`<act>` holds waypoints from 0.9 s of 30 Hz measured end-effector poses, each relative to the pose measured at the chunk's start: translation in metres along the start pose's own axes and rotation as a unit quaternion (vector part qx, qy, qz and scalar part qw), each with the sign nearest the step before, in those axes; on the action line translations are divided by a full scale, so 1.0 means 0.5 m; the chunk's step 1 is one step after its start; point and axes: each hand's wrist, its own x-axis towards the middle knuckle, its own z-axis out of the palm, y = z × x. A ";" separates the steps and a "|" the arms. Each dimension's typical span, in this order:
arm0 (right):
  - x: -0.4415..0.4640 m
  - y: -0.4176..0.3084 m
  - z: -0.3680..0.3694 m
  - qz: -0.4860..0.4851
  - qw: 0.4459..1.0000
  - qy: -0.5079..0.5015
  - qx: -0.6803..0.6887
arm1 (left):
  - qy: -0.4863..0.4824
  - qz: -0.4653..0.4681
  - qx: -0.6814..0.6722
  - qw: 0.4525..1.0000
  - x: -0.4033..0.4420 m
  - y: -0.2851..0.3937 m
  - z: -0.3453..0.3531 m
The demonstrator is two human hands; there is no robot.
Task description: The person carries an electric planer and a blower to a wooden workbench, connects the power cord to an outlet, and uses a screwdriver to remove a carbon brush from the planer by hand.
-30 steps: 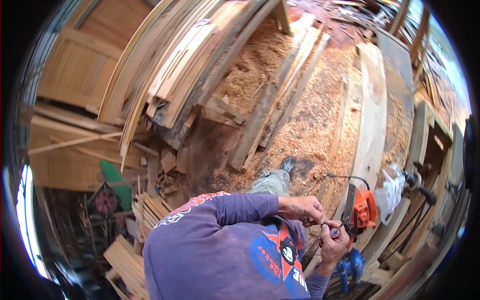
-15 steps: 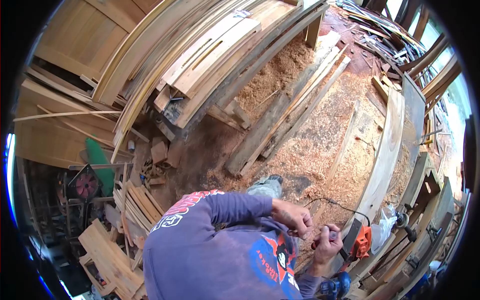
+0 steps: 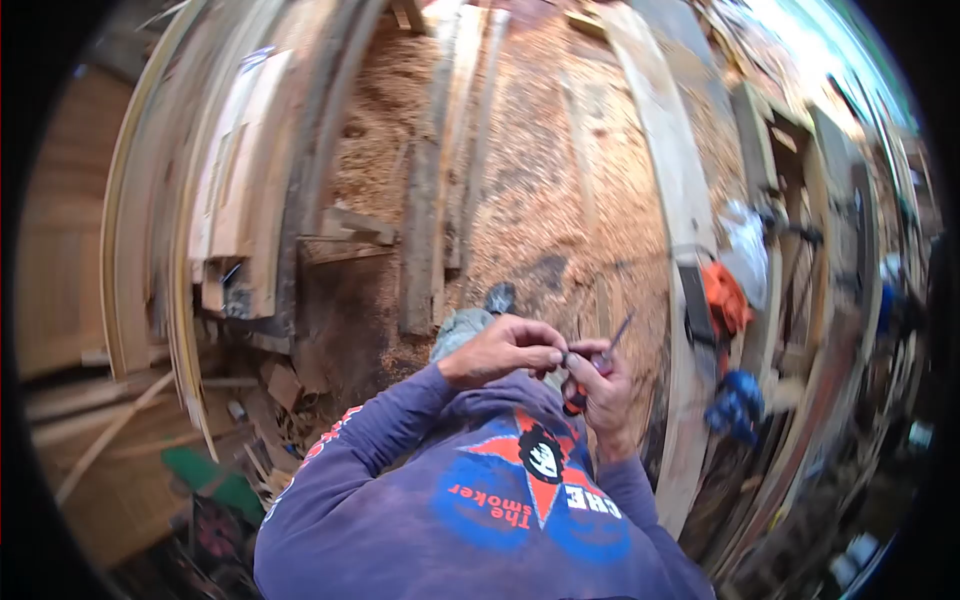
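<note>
2 hands (image 3: 503,352) (image 3: 606,390) — 1 screwdriver (image 3: 575,403), R

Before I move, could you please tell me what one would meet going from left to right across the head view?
Green panel → left hand → right hand holding a screwdriver → orange power tool.

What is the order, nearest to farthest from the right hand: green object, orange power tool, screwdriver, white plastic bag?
1. Screwdriver, in the right hand.
2. Orange power tool, to the right.
3. White plastic bag, just past it.
4. Green object, far lower left.
</note>
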 end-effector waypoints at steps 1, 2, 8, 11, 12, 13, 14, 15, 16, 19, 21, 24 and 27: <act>-0.020 0.010 -0.017 -0.010 1.000 0.019 0.011 | 0.006 -0.017 0.018 1.000 0.006 -0.012 0.020; -0.042 0.025 -0.039 -0.012 0.999 0.043 0.017 | 0.008 -0.027 0.035 0.999 0.013 -0.022 0.045; -0.245 0.077 -0.120 -0.123 0.969 0.216 0.017 | -0.038 -0.040 0.021 0.998 0.085 -0.152 0.200; -0.363 0.088 -0.152 -0.102 0.963 0.245 -0.042 | -0.088 -0.055 0.017 0.994 0.107 -0.206 0.285; -0.396 0.083 -0.156 -0.114 0.954 0.267 -0.068 | -0.107 -0.079 -0.002 0.991 0.110 -0.222 0.311; -0.426 0.077 -0.164 -0.114 0.949 0.287 -0.062 | -0.123 -0.099 -0.021 0.987 0.112 -0.236 0.335; -0.448 0.069 -0.170 -0.119 0.938 0.311 -0.100 | -0.141 -0.088 -0.035 0.986 0.111 -0.247 0.362; -0.467 0.063 -0.175 -0.125 0.925 0.330 -0.138 | -0.150 -0.095 -0.030 0.984 0.109 -0.252 0.386; -0.495 0.065 -0.182 -0.170 0.905 0.359 -0.153 | -0.165 -0.107 -0.028 0.980 0.107 -0.258 0.418; -0.513 0.065 -0.194 -0.200 0.889 0.385 -0.148 | -0.176 -0.106 -0.034 0.978 0.104 -0.255 0.461; -0.522 0.052 -0.198 -0.211 0.880 0.398 -0.150 | -0.212 -0.099 -0.059 0.971 0.110 -0.253 0.469; -0.526 0.014 -0.192 -0.162 0.896 0.386 -0.148 | -0.273 -0.093 -0.132 0.948 0.125 -0.232 0.479; -0.521 -0.023 -0.199 -0.224 0.873 0.356 -0.246 | -0.274 -0.100 -0.174 0.941 0.136 -0.216 0.475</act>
